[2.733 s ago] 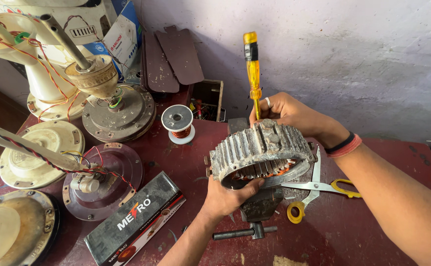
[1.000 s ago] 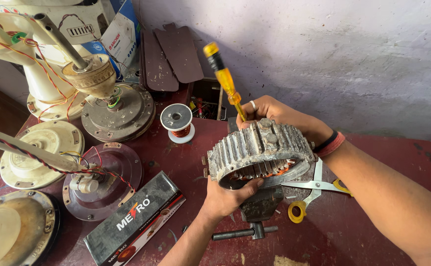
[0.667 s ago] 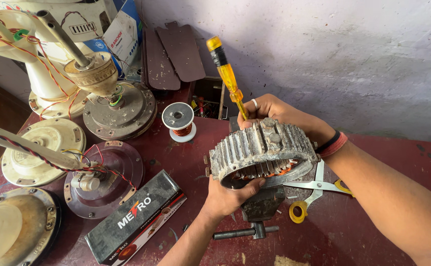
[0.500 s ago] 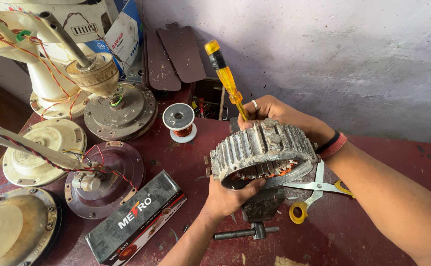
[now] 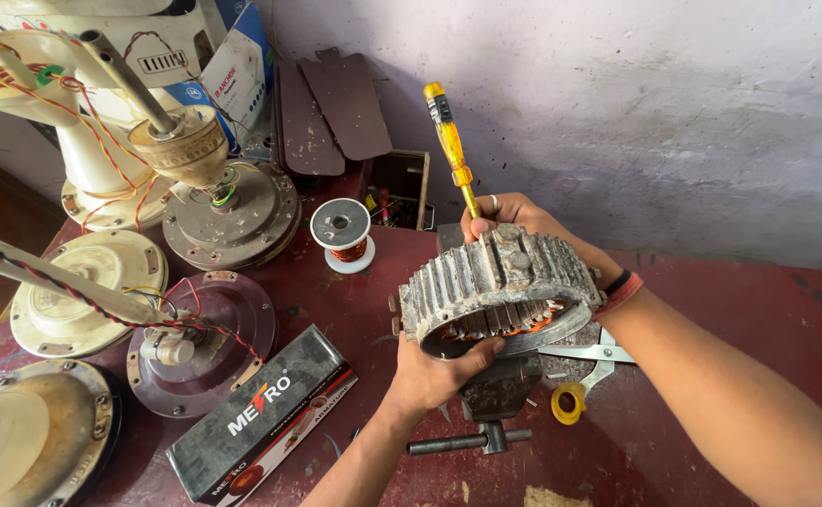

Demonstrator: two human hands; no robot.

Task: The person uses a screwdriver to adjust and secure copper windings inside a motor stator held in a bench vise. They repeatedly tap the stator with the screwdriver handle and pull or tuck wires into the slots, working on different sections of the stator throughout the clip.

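Grey ribbed metal fills my grip: my left hand (image 5: pixel 434 376) clamps the near rim of the stator (image 5: pixel 497 286), thumb over its lower edge, holding it tilted above the maroon bench (image 5: pixel 730 310). My right hand (image 5: pixel 514 218) closes around the yellow screwdriver (image 5: pixel 450 141) at the stator's far side, handle pointing up, tip hidden behind the ribs. Copper windings show inside the ring. Below my left hand sits a small vise (image 5: pixel 491 399); scissors (image 5: pixel 589 376) lie just right of it. A wire spool (image 5: pixel 341 230) stands left of the stator.

Both forearms are bare; the right hand (image 5: pixel 514 221) wears a finger ring and dark-and-red wristbands.
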